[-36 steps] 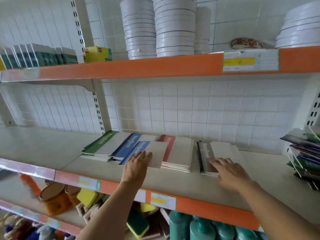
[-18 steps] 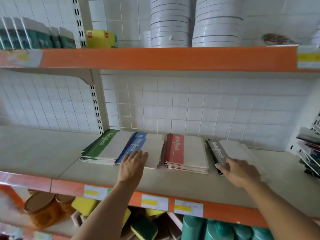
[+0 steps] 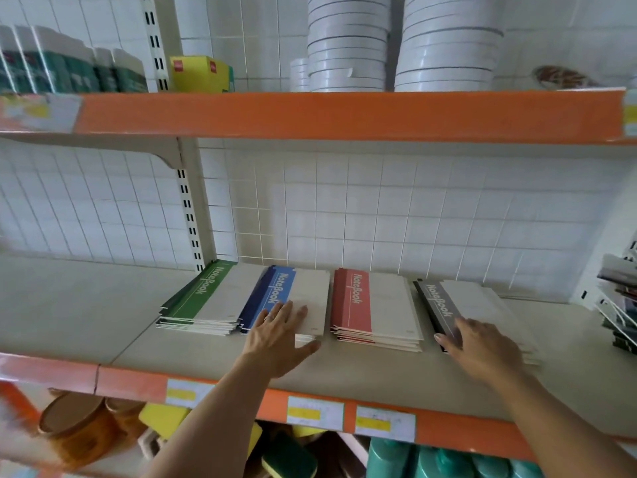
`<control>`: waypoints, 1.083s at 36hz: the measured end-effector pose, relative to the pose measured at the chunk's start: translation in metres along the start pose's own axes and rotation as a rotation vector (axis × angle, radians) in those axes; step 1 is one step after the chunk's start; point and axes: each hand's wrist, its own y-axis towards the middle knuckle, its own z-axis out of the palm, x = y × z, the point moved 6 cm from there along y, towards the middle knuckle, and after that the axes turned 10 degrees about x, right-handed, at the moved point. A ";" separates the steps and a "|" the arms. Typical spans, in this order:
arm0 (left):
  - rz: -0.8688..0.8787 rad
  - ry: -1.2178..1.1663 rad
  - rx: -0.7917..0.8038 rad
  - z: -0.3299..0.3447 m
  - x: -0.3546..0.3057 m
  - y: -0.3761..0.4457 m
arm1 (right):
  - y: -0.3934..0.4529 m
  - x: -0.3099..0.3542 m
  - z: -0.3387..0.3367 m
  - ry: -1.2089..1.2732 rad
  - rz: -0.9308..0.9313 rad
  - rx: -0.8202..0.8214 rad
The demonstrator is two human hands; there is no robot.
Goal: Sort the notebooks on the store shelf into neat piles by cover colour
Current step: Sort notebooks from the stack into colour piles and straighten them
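Four notebook piles (image 3: 375, 308) lie side by side on the shelf (image 3: 86, 315), near its back.

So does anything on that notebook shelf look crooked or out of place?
Mostly tidy. The blue pile overlaps the green pile instead of sitting apart, and the black pile lies angled compared with the red pile.

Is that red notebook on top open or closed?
Closed. The top red notebook lies flat on its pile, showing only its cover with the title strip; no inside pages show.
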 end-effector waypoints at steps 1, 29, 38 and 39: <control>-0.005 -0.008 0.006 -0.001 0.000 0.001 | 0.000 0.000 0.000 0.002 0.004 -0.001; 0.254 0.010 -0.156 -0.023 -0.192 -0.019 | -0.098 -0.080 -0.002 0.041 0.024 0.017; 0.291 -0.039 -0.184 -0.022 -0.306 -0.057 | -0.158 -0.162 -0.032 -0.054 -0.014 -0.011; 0.304 -0.055 -0.204 -0.024 -0.318 -0.061 | -0.163 -0.171 -0.034 -0.059 -0.017 -0.003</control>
